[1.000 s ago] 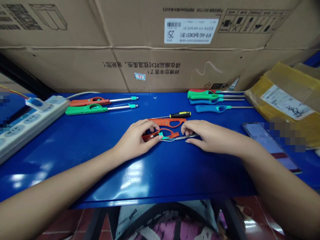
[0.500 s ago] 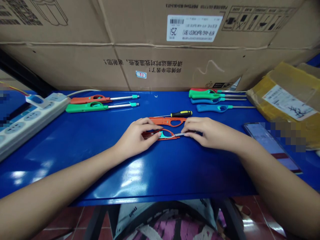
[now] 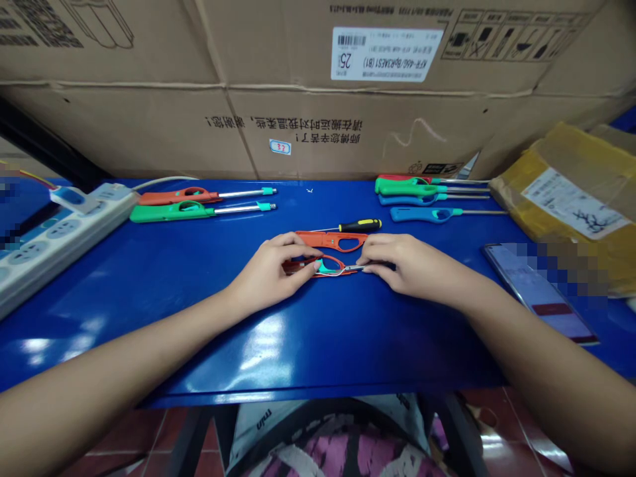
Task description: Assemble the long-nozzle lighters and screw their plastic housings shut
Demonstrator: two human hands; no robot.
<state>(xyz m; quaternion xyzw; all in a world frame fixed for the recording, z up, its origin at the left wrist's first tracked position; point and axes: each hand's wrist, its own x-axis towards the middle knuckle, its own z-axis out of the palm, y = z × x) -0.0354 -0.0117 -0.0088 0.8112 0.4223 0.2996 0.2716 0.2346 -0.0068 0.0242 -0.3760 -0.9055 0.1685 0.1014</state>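
Just in front of the screwdriver (image 3: 358, 225), on the blue table (image 3: 318, 351), you are working on an open orange lighter (image 3: 325, 267). It is lying flat, and its teal trigger is showing inside. Your left hand (image 3: 271, 268) is pinching the handle end of it between thumb and fingers. Your right hand (image 3: 405, 264) is pinching the thin metal tube (image 3: 356, 268) that is sticking out of the lighter's other end, pressing it down near the table.

Between the screwdriver and your hands, the orange cover half (image 3: 330, 240) is lying flat, almost touching the screwdriver.

Far to the left of the screwdriver, an orange lighter (image 3: 179, 197) and a green lighter (image 3: 171, 212) are lying side by side. Further left, a white power strip (image 3: 54, 238) is sitting.

To the right of the screwdriver, a small pile of lighters (image 3: 407, 188) is resting, with a blue lighter (image 3: 427, 214) just in front of it. Further right, a phone (image 3: 541, 298) and a yellow parcel (image 3: 571, 199) are lying.

Behind the screwdriver, a big cardboard box (image 3: 298, 99) is standing like a wall.
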